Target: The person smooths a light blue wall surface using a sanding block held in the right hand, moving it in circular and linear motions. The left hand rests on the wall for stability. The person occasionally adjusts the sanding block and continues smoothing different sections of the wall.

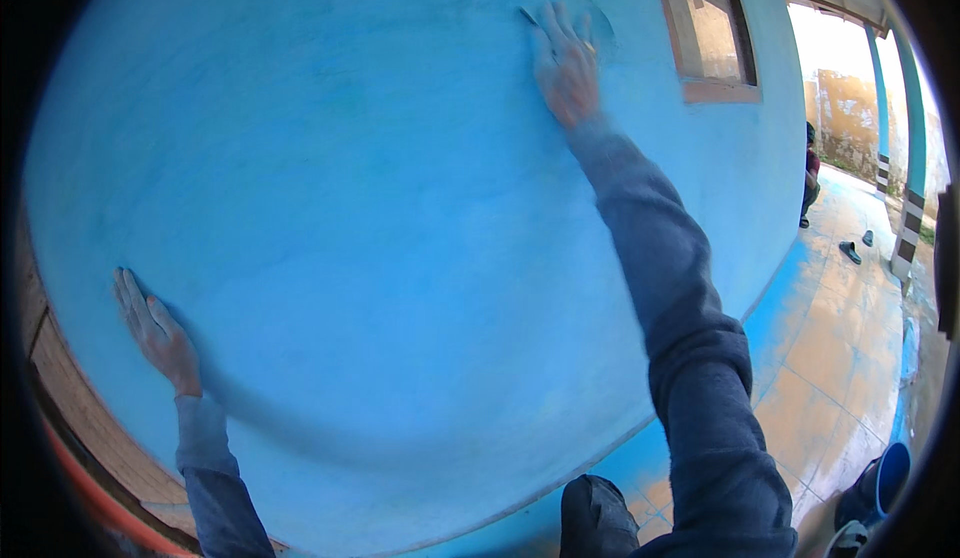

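Note:
A painted blue wall (380, 208) fills most of the head view. High on it, my right hand (568, 73) presses a thin sheet of sandpaper (600, 24) flat against the surface, its edges curling out on both sides of my fingers. This hand is a little blurred and coated in pale dust. Lower down at the far left, my left hand (163, 343) rests against the wall with its fingers stretched out, holding nothing. Dust covers its fingers and the sleeve cuff too.
A brown-framed window (708, 23) sits right of my right hand. Wooden boards (85, 408) border the wall at left. Along the tiled floor (835, 358) are sandals (850, 252), a blue bucket (885, 480) and posts (910, 158). A person (810, 178) is by the wall's far corner.

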The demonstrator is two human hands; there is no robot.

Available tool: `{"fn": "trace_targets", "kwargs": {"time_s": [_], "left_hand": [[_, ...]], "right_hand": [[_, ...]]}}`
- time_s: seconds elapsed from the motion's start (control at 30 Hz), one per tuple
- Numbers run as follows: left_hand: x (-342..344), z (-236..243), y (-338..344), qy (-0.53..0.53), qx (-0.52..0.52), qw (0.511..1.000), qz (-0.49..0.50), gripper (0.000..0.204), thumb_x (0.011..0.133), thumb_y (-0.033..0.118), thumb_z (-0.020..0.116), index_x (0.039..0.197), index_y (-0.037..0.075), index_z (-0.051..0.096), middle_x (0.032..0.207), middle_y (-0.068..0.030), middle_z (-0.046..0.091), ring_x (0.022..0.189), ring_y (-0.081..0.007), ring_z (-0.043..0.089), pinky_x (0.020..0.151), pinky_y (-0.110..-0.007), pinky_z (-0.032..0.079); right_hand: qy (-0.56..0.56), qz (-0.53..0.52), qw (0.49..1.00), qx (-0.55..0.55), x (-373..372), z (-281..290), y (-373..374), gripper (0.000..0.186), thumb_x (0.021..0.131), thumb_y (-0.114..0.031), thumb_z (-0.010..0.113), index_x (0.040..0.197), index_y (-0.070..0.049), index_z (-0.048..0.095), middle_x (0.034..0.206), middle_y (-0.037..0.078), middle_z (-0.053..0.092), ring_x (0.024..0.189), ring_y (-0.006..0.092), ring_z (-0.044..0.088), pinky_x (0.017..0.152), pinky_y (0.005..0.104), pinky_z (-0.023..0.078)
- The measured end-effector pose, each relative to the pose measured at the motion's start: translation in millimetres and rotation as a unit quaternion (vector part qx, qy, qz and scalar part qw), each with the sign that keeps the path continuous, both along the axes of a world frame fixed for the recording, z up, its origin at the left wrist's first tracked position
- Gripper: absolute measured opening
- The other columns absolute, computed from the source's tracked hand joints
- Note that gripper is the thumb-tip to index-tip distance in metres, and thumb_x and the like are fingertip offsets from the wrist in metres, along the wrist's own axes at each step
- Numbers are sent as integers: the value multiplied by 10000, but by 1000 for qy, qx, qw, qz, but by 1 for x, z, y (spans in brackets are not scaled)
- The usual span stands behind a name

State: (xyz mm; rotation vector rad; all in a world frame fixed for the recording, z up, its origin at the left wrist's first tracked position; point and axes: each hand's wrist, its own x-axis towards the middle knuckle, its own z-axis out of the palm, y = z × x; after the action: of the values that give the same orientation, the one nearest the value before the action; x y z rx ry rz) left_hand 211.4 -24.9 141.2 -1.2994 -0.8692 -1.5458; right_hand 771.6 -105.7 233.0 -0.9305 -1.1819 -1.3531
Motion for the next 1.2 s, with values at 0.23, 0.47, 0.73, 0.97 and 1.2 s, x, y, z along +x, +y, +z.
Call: {"fn": "trace_targets", "kwargs": {"time_s": [0.23, 0.47, 0.73, 0.97, 1.2], "left_hand": [[-18, 8, -16, 2, 7, 1000, 9, 446, 999, 172, 296, 1421, 48, 375, 1482, -89, 358, 1391, -289, 277, 1147, -422, 224], [-3, 4, -8, -10, -14, 1000, -8, 448, 993, 158, 295, 1424, 61, 371, 1486, -81, 350, 1397, -269, 267, 1156, -415, 212], [-10, 6, -11, -8, -3, 1000, -3, 452, 992, 167, 322, 1432, 68, 357, 1490, -68, 344, 1401, -268, 259, 1160, -430, 199], [-14, 7, -17, -11, -10, 1000, -9, 458, 989, 168, 306, 1436, 79, 354, 1496, -67, 336, 1405, -266, 253, 1158, -438, 190], [-6, 4, -13, -15, -17, 1000, -14, 460, 986, 165, 303, 1434, 75, 357, 1496, -64, 336, 1405, -265, 253, 1156, -441, 191]], "right_hand": [[-147, 58, 980, -117, -64, -80, -1, 632, 801, -229, 590, 1398, -106, 424, 1484, 138, 345, 1357, 453, 266, 1111, 598, 133], [-50, -27, 998, -17, -46, 14, 18, 508, 906, -148, 482, 1409, -114, 422, 1502, 121, 324, 1413, 386, 194, 1146, 513, 121], [-116, 28, 983, -136, -72, -62, -18, 558, 827, -179, 571, 1370, -129, 450, 1514, 96, 300, 1396, 404, 217, 1142, 554, 91], [-146, -47, 981, -121, -159, -13, 16, 651, 775, -186, 584, 1404, -131, 425, 1524, 111, 278, 1395, 414, 218, 1139, 565, 105], [-69, 36, 992, -99, -101, -17, -7, 582, 856, -171, 578, 1412, -127, 417, 1524, 62, 299, 1411, 384, 200, 1138, 539, 111]]}}
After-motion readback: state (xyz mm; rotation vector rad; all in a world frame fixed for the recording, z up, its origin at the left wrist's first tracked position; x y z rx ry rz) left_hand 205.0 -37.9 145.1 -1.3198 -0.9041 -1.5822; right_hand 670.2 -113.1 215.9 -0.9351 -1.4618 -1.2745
